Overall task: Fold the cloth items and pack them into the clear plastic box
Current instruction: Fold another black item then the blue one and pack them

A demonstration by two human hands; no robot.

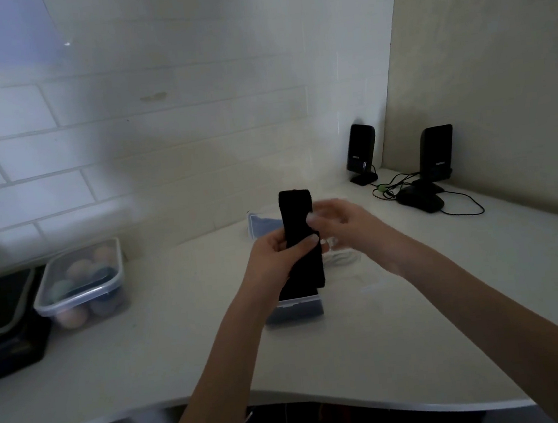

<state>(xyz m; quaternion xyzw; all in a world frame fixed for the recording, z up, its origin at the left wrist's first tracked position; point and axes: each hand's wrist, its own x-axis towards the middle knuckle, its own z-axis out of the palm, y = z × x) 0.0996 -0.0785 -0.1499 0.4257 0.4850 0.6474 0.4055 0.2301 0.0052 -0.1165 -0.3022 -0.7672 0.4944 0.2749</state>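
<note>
A long black cloth [299, 223], folded into a narrow upright strip, is held above the white counter. My left hand [277, 256] grips its middle, thumb across the front. My right hand [344, 221] is blurred beside the strip's right edge, fingers touching it near the top. Below the hands stands the clear plastic box [296, 307] with dark blue cloth inside; the black strip's lower end hangs over it. A blue cloth item [263, 226] lies behind the hands, partly hidden. A white cloth [339, 256] lies on the counter under my right wrist.
A lidded clear container [82, 283] of coloured balls sits at the left, next to a black case [3, 319]. Two black speakers [361, 152] [435, 153], a mouse [421, 199] and cables occupy the back right corner. The counter's curved front edge [289, 391] runs below my arms.
</note>
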